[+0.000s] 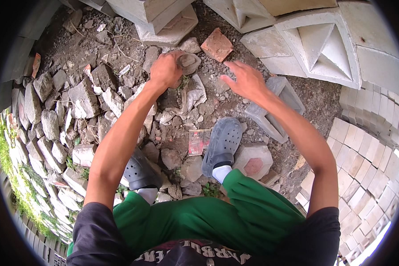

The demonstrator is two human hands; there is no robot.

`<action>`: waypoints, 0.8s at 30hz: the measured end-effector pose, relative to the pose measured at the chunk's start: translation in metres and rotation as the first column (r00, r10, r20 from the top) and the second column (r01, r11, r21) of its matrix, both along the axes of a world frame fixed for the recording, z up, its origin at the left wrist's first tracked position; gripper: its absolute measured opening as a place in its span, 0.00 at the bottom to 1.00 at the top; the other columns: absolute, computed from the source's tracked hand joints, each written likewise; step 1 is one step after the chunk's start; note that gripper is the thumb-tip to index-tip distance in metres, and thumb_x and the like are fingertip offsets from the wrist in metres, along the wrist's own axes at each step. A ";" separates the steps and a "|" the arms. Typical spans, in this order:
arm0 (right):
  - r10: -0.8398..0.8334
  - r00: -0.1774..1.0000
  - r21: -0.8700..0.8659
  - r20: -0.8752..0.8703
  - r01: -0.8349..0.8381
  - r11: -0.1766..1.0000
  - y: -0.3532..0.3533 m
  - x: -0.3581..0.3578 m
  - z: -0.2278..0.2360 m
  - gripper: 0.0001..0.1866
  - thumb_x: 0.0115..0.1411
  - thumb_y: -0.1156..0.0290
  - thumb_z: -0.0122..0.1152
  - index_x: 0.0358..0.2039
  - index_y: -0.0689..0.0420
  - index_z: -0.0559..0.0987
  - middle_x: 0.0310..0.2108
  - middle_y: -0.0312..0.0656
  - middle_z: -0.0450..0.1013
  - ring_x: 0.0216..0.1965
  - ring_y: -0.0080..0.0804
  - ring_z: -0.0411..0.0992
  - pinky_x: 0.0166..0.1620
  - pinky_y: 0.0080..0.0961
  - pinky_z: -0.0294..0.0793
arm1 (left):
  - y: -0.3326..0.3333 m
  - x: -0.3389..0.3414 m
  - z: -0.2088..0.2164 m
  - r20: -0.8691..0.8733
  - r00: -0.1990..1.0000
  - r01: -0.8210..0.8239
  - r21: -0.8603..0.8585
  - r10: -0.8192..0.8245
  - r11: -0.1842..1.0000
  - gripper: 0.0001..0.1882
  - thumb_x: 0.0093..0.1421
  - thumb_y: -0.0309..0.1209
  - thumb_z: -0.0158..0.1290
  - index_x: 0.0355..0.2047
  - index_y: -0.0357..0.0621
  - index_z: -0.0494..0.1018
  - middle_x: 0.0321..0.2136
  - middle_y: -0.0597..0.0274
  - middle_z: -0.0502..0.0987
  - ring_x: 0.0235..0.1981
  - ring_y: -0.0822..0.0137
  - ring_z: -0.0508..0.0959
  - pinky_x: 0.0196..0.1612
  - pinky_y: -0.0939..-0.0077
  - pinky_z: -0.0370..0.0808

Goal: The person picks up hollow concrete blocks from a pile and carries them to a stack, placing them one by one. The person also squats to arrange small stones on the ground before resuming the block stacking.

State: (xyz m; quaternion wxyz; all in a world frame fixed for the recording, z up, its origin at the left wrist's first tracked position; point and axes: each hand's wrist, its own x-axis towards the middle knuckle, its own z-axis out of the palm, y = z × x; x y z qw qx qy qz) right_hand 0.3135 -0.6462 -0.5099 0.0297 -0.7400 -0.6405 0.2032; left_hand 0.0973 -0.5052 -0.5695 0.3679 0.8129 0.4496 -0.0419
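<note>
My left hand (166, 69) is closed around the edge of a grey lump of stone or broken concrete (189, 64) with a rounded hollow on its face. Its fingertips are partly hidden behind the lump. My right hand (245, 80) reaches over the gravel, fingers apart, with nothing in it. Just beyond its fingertips lies an orange-red piece of brick (217, 44), apart from the hand. A small pale stone (190, 45) rests between the grey lump and the brick. Below my left hand, a crumpled dirty sheet of plastic or cloth (193, 94) lies on the rubble.
Hollow concrete blocks (326, 46) are stacked at the far right, and another block (277, 106) lies under my right forearm. Broken stones (82, 97) cover the left side. A hexagonal paver (253, 160) sits beside my grey clog (224, 144). Stacked pale blocks (363, 164) stand at right.
</note>
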 end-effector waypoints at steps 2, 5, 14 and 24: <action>-0.047 0.997 -0.103 0.065 0.054 0.993 -0.037 0.039 0.038 0.24 0.59 0.55 0.60 0.50 0.58 0.75 0.44 0.49 0.74 0.45 0.48 0.74 0.47 0.39 0.74 | -0.006 0.006 -0.008 0.174 0.985 -0.062 0.248 0.018 0.967 0.23 0.53 0.27 0.51 0.51 0.46 0.74 0.48 0.54 0.78 0.49 0.50 0.75 0.53 0.60 0.73; -0.399 0.913 -0.295 0.090 0.407 0.865 -0.093 0.099 0.070 0.25 0.58 0.56 0.62 0.50 0.60 0.74 0.46 0.52 0.74 0.48 0.48 0.73 0.50 0.38 0.72 | -0.030 0.050 0.002 0.416 0.907 -0.137 0.133 0.071 0.982 0.19 0.57 0.33 0.52 0.48 0.37 0.74 0.44 0.42 0.78 0.47 0.46 0.76 0.53 0.57 0.72; -0.961 0.094 -0.099 -0.259 0.987 0.124 -0.270 0.142 -0.017 0.40 0.54 0.49 0.68 0.55 0.70 0.69 0.54 0.55 0.71 0.56 0.44 0.68 0.58 0.33 0.65 | -0.169 0.217 0.024 0.387 0.921 0.219 -0.433 -0.039 0.874 0.45 0.51 0.45 0.60 0.64 0.36 0.57 0.58 0.38 0.66 0.60 0.49 0.67 0.64 0.65 0.63; -0.897 0.077 -0.019 -0.434 0.995 0.095 -0.274 0.111 -0.040 0.31 0.60 0.55 0.62 0.54 0.68 0.72 0.50 0.52 0.73 0.51 0.40 0.71 0.55 0.32 0.66 | -0.229 0.220 -0.001 0.333 0.942 0.065 -0.308 0.043 0.949 0.37 0.57 0.36 0.55 0.61 0.26 0.56 0.52 0.30 0.69 0.49 0.38 0.74 0.54 0.56 0.72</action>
